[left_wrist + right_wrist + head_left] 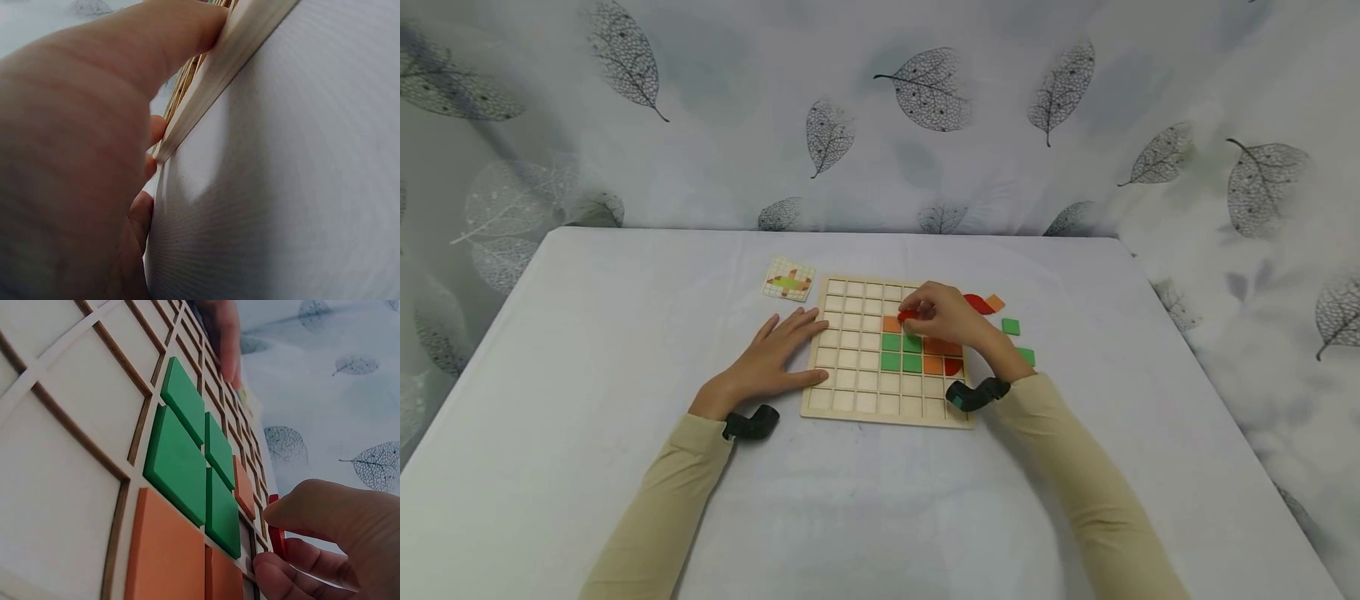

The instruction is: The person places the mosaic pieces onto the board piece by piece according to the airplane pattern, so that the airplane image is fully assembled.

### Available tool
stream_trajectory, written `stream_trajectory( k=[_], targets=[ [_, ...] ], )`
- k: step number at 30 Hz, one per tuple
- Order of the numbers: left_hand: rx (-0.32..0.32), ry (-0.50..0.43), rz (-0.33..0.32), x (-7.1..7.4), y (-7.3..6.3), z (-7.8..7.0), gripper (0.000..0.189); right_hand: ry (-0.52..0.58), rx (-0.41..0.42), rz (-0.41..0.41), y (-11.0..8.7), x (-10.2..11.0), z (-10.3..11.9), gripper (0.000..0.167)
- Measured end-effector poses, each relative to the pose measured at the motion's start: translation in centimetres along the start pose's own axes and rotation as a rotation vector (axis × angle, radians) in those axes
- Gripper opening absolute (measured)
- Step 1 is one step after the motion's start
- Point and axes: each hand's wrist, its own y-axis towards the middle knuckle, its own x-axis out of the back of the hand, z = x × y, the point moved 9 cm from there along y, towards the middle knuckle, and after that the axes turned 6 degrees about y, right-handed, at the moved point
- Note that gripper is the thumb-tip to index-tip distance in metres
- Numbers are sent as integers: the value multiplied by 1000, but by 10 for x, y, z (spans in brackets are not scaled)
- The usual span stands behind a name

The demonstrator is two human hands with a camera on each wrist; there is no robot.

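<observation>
A light wooden grid board lies flat on the white table. My right hand is over its upper right part, pinching a small red piece between thumb and fingers, just above the cells. Near it, green square tiles form a block, with an orange tile above and more orange tiles to the right. A red rounded piece fills a cell at the lower right. My left hand, fingers spread, rests against the board's left edge.
A small pattern card lies beyond the board's upper left corner. To the right of the board are loose pieces: a red one, an orange one and green ones. Leaf-printed cloth hangs behind the table.
</observation>
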Motion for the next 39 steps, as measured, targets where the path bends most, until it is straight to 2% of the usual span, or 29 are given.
stream_trajectory(
  k=[3,11,27,34,39],
  targets=[
    [-2,4,0,0,0,0,79,-14,-1,-6,3,-1,0,23],
    [0,6,6,0,0,-1,78,-33,-74,-16,14,-4,-6,24],
    [-27,-4,-8,2,1,-5,79,-27,-15,31,23,-9,2,20],
    [-15,1,-1,3,0,-3,78,-5,-68,74,22,-13,-3,26],
    [-8,1,1,2,-1,-3,78,13,-90,61,21,-14,-6,27]
  ],
)
